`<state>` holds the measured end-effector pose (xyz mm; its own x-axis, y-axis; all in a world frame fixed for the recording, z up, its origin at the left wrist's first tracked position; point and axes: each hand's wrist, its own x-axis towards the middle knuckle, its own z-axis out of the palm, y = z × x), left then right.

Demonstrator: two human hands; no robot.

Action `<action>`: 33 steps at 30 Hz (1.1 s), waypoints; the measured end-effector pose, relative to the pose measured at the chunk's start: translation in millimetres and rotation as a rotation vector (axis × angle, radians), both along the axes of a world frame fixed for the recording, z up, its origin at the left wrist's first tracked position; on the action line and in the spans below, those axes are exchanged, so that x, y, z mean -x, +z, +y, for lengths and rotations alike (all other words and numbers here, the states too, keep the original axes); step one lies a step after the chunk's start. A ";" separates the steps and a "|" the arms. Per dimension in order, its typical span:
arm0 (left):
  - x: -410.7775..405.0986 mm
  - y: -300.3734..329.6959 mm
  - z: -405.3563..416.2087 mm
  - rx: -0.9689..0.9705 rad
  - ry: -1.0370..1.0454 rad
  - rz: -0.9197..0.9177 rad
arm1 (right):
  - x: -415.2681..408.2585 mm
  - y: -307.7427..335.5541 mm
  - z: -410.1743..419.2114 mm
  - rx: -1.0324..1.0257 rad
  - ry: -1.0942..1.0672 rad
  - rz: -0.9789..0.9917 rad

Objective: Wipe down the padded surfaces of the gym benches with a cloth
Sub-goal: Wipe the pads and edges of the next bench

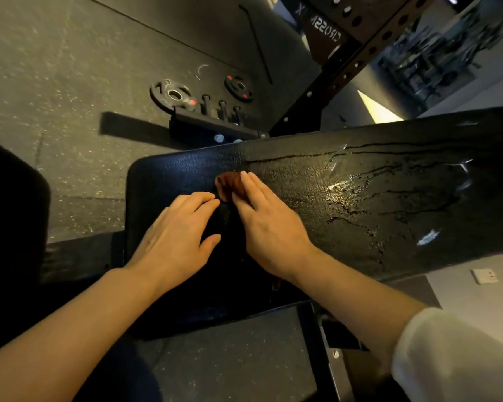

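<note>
A black padded gym bench (375, 204) fills the middle and right of the head view; its cracked, worn pad glistens in patches. A dark brown cloth (227, 185) lies on the pad near the seam between seat and backrest. My right hand (269, 224) presses flat on the cloth with straight fingers, covering most of it. My left hand (177, 236) rests just left of it on the seat pad, fingers loosely bent, fingertips touching the cloth's edge.
A black rack upright (346, 71) with holes rises behind the bench. Two weight plates (173, 95) and storage pegs (221, 110) sit on the rubber floor (55, 68) behind-left. Another dark pad (9, 213) is at the left edge. A white socket plate (484, 275) lies right.
</note>
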<state>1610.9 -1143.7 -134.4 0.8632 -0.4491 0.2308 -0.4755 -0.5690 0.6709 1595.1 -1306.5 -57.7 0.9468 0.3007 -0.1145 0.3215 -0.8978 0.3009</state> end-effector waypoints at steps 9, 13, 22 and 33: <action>-28.0 9.3 2.3 -0.041 0.013 0.079 | -54.5 -6.6 11.1 -0.148 -0.232 -0.193; -29.9 11.7 9.8 -0.092 -0.002 0.131 | -62.9 1.7 -4.5 -0.053 -0.022 -0.007; -34.5 14.4 18.5 -0.128 0.013 0.176 | -73.5 -13.6 30.2 -0.110 -0.010 -0.056; -42.3 40.5 -5.4 -0.265 -0.130 0.169 | -70.7 25.2 -32.1 -0.067 -0.391 -0.319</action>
<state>1653.2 -1149.2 -94.0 0.8109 -0.5831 -0.0497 -0.4502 -0.6759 0.5835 1665.8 -1338.5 -32.5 0.9746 -0.0868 0.2064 -0.1415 -0.9532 0.2673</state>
